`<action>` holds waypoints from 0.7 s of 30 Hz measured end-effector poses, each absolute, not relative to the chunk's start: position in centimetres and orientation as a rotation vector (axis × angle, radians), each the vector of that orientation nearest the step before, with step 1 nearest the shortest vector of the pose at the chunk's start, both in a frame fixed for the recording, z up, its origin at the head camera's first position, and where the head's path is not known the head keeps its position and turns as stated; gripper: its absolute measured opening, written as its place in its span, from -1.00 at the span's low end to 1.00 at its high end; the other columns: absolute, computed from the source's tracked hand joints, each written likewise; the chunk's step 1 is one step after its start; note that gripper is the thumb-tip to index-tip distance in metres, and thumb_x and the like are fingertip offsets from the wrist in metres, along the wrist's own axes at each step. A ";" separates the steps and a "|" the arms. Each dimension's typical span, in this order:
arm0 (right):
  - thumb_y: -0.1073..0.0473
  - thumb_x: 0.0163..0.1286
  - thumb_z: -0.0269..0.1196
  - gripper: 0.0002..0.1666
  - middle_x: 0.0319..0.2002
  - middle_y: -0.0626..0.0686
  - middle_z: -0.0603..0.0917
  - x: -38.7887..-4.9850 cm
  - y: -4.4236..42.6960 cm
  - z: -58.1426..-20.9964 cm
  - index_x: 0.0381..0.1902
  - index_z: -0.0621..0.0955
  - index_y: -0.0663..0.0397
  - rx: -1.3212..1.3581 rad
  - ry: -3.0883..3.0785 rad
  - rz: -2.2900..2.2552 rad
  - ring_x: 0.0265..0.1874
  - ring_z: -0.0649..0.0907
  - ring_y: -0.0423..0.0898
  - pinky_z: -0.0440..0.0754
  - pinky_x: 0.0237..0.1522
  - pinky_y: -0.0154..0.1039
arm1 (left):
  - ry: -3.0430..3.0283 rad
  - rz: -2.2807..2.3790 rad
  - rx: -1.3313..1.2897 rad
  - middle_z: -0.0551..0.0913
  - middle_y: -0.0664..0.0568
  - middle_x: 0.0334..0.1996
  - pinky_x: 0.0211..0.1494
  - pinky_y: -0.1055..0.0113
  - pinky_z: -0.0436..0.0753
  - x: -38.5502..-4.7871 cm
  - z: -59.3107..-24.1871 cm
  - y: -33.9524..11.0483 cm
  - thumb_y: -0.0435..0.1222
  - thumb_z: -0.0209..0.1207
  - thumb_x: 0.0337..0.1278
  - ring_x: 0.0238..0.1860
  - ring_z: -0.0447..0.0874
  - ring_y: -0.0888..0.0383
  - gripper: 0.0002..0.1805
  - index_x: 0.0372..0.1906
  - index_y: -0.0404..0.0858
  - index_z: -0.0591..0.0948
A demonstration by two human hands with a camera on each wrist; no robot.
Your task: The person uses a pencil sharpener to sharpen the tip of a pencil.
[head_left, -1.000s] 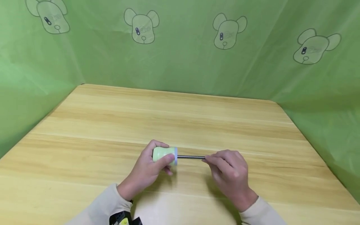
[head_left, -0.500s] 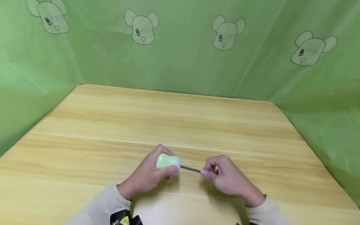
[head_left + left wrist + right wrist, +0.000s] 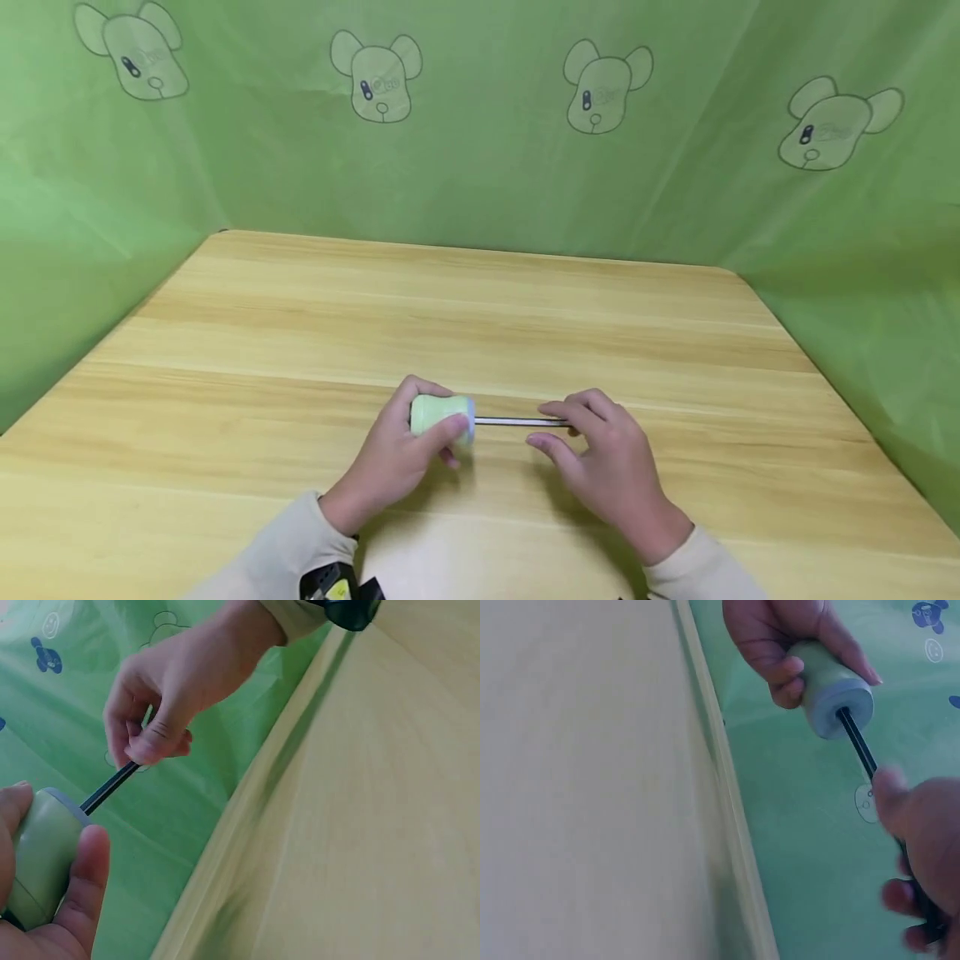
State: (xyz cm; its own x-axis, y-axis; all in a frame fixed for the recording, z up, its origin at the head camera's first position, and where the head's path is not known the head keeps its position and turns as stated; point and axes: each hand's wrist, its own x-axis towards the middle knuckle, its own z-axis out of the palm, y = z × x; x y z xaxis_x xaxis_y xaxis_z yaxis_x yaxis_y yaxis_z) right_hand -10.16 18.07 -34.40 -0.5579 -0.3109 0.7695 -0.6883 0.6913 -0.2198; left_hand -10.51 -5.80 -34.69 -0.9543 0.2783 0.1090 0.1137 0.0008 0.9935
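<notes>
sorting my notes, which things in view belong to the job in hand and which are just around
Belongs: pale green waisted cylinder with a bluish end, in the left grip; thin black rod, at the right grip.

Just around: pale wooden table; green sheet printed with animal faces; black device at the left wrist.

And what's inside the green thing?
The green thing has a dark stick going into its blue end. How far it goes, or if anything else is inside, can't be seen: it's covered.
</notes>
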 end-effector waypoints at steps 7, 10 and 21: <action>-0.04 0.37 0.27 -0.53 -0.63 -0.02 0.59 -10.7 17.5 -34.2 -0.67 0.66 0.11 0.794 -1.736 0.510 -0.72 0.53 -0.11 0.42 -0.65 -0.22 | 2.000 2.187 0.406 0.50 -0.26 -0.30 -0.37 0.24 0.74 -10.5 -34.6 -5.8 -0.35 0.19 0.25 -0.51 0.60 0.03 -0.58 0.05 -0.48 0.31; -0.01 0.36 0.29 -0.54 -0.68 -0.05 0.57 -10.6 17.4 -34.0 -0.69 0.66 0.11 0.806 -1.699 0.509 -0.77 0.50 -0.15 0.37 -0.70 -0.26 | 2.000 2.187 0.401 0.51 -0.24 -0.33 -0.38 0.24 0.74 -10.5 -34.7 -5.8 -0.35 0.17 0.28 -0.53 0.60 0.04 -0.60 0.06 -0.48 0.30; 0.11 0.20 0.41 -0.76 -0.67 -0.16 0.53 -9.9 18.1 -33.9 -0.62 0.68 0.04 0.827 -2.175 0.757 -0.75 0.39 -0.30 0.35 -0.74 -0.46 | 2.060 2.107 0.492 0.49 -0.26 -0.25 -0.40 0.19 0.75 -10.4 -35.2 -5.7 -0.36 0.16 0.29 -0.50 0.60 0.02 -0.63 0.02 -0.44 0.30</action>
State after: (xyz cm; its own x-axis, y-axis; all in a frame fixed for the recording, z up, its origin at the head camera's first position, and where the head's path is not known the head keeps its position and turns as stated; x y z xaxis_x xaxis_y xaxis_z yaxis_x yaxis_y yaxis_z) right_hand -9.90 18.09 -33.89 -0.5660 -0.3331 0.7541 -0.7295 0.6285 -0.2699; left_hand -10.40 -5.66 -35.20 -0.9342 0.3341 0.1248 0.1174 -0.0425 0.9922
